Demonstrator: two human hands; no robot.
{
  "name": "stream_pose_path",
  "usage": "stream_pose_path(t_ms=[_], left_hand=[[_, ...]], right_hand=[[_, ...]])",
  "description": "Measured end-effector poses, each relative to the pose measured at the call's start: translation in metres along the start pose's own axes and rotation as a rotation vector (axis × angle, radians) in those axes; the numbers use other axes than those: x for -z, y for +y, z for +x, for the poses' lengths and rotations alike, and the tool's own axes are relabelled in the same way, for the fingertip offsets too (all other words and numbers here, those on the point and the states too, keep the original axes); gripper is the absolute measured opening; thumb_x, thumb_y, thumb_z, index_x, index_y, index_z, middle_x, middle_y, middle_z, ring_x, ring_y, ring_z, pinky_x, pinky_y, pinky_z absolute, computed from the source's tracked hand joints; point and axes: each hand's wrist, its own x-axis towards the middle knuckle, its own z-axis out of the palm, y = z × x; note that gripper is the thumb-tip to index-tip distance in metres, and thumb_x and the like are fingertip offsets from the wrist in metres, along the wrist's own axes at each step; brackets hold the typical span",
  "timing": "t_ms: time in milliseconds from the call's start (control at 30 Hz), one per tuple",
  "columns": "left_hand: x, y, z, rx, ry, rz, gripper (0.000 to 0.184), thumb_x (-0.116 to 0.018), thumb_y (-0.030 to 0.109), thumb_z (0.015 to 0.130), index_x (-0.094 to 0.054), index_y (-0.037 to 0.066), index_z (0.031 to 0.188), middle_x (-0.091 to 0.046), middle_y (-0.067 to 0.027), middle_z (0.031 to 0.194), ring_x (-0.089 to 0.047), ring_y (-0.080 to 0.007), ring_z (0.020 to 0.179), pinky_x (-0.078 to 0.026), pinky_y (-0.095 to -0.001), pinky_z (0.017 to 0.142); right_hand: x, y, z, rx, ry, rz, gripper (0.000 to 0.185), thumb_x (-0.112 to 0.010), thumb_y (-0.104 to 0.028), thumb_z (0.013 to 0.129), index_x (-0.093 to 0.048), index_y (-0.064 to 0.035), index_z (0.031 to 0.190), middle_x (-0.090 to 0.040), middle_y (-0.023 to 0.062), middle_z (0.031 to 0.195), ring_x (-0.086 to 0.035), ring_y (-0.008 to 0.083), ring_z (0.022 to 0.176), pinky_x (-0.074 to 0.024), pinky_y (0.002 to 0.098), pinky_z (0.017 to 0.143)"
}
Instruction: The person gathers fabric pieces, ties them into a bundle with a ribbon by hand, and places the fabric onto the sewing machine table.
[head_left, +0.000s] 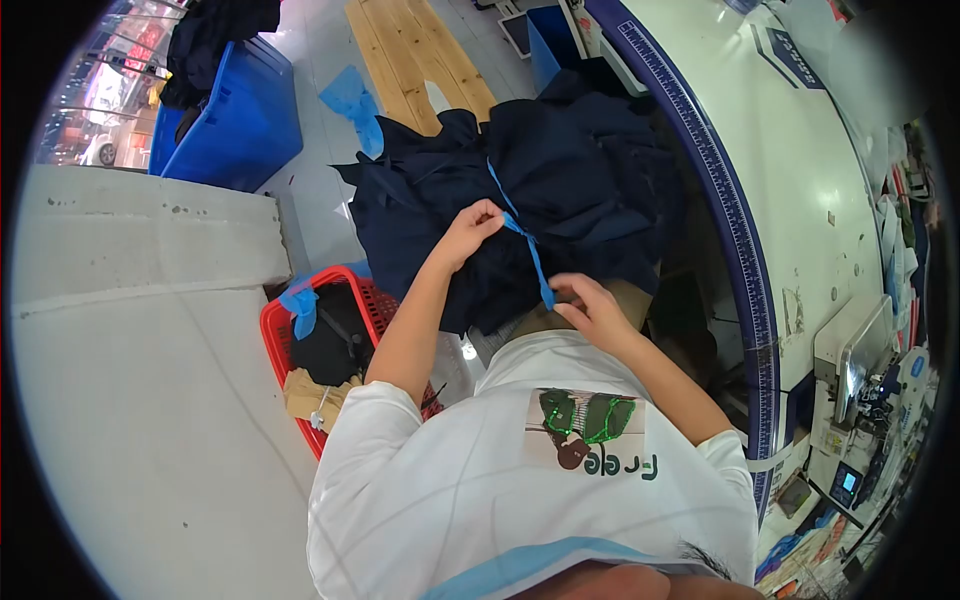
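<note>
The far edge cuts off the wooden boards (405, 50), whose near end the dark fabric (585, 165) hides. Small items (868, 400) beyond the worktop (790, 190) at right are too blurred to tell.

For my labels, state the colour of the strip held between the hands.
The strip is bright blue; the head view shows it best.

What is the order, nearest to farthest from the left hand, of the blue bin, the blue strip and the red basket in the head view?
1. Blue strip: in the left hand.
2. Red basket: left, beside the person.
3. Blue bin: left, farther forward.
</note>
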Motion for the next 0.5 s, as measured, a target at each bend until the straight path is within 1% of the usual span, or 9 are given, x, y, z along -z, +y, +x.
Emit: stream_pose_path(t_ms=[33, 100, 133, 167, 233, 267, 367, 467, 500], left_hand=[[-0.005, 0.01, -0.008, -0.016, -0.046, -0.034, 0.007, -0.057, 0.011, 0.081, -0.052, 0.006, 0.081, -0.055, -0.0043, 0.097, -0.048, -0.0085, 0.086, -0.037, -0.0222, 0.077], [-0.018, 0.018, -0.026, -0.147, -0.145, 0.151, 0.007, -0.059, 0.01, 0.078, -0.053, 0.006, 0.079, -0.052, -0.0107, 0.113, -0.048, -0.0166, 0.1, -0.032, -0.0271, 0.09], [-0.026, 0.019, -0.034, -0.348, -0.083, 0.507, 0.006, -0.059, 0.009, 0.076, -0.053, 0.007, 0.078, -0.05, -0.0134, 0.117, -0.048, -0.0237, 0.103, -0.031, -0.0318, 0.093], [-0.037, 0.02, -0.042, -0.415, -0.013, 0.609, 0.005, -0.057, 0.007, 0.077, -0.053, 0.006, 0.079, -0.052, -0.0119, 0.115, -0.047, -0.0286, 0.107, -0.031, -0.0366, 0.094], [-0.06, 0.021, -0.058, -0.331, 0.091, 0.517, 0.005, -0.057, 0.005, 0.077, -0.053, 0.005, 0.079, -0.057, -0.0099, 0.108, -0.046, -0.0282, 0.11, -0.032, -0.0391, 0.094], [-0.069, 0.019, -0.059, -0.373, 0.155, 0.536, 0.006, -0.057, 0.004, 0.077, -0.052, 0.004, 0.08, -0.06, -0.0096, 0.101, -0.049, -0.028, 0.107, -0.033, -0.0401, 0.094], [-0.074, 0.021, -0.064, -0.474, 0.121, 0.782, 0.007, -0.057, 0.003, 0.077, -0.053, 0.003, 0.083, -0.059, -0.0107, 0.102, -0.057, -0.0248, 0.094, -0.039, -0.0353, 0.089], [-0.068, 0.027, -0.062, -0.363, 0.221, 0.467, 0.013, -0.055, 0.001, 0.078, -0.054, 0.003, 0.091, -0.058, -0.0113, 0.102, -0.057, -0.0217, 0.094, -0.042, -0.0302, 0.085], [-0.068, 0.021, -0.061, -0.227, 0.24, 0.079, 0.023, -0.055, 0.0, 0.078, -0.052, 0.001, 0.101, -0.055, -0.0118, 0.104, -0.056, -0.02, 0.093, -0.043, -0.0257, 0.081]], right_hand=[[-0.004, 0.0, 0.005, -0.04, 0.019, 0.041, 0.034, -0.057, -0.003, 0.076, -0.049, -0.0033, 0.109, -0.055, 0.0146, 0.1, -0.054, 0.0277, 0.088, -0.0431, 0.0319, 0.076], [-0.013, 0.014, 0.019, 0.09, 0.034, -0.07, 0.041, -0.056, -0.003, 0.076, -0.043, -0.0031, 0.115, -0.053, 0.0176, 0.105, -0.053, 0.0312, 0.093, -0.0422, 0.0351, 0.081], [-0.018, 0.024, 0.026, 0.153, 0.042, -0.125, 0.045, -0.055, -0.004, 0.077, -0.04, -0.003, 0.119, -0.052, 0.0191, 0.108, -0.052, 0.0329, 0.096, -0.0417, 0.0367, 0.083], [-0.022, 0.034, 0.033, 0.137, 0.064, -0.199, 0.044, -0.055, -0.005, 0.077, -0.04, -0.0025, 0.118, -0.051, 0.0195, 0.108, -0.051, 0.0338, 0.098, -0.0408, 0.0384, 0.084], [-0.029, 0.051, 0.046, 0.106, 0.103, -0.351, 0.043, -0.055, -0.007, 0.077, -0.041, -0.0015, 0.118, -0.05, 0.0204, 0.109, -0.049, 0.0355, 0.101, -0.0391, 0.0417, 0.086], [-0.032, 0.055, 0.05, 0.088, 0.135, -0.39, 0.044, -0.056, -0.008, 0.076, -0.041, -0.0016, 0.118, -0.052, 0.0203, 0.107, -0.049, 0.0361, 0.1, -0.039, 0.0423, 0.086], [-0.038, 0.052, 0.057, -0.035, 0.149, -0.462, 0.046, -0.058, -0.014, 0.075, -0.043, -0.0015, 0.117, -0.056, 0.02, 0.101, -0.052, 0.0373, 0.095, -0.0396, 0.0433, 0.084], [-0.033, 0.039, 0.064, -0.267, 0.072, -0.447, 0.045, -0.061, -0.019, 0.075, -0.047, -0.0012, 0.114, -0.059, 0.0192, 0.093, -0.056, 0.0372, 0.087, -0.0426, 0.0422, 0.08], [-0.032, 0.039, 0.065, -0.326, 0.084, -0.446, 0.044, -0.061, -0.021, 0.075, -0.048, -0.0012, 0.112, -0.06, 0.0189, 0.091, -0.057, 0.037, 0.085, -0.0439, 0.0413, 0.078]])
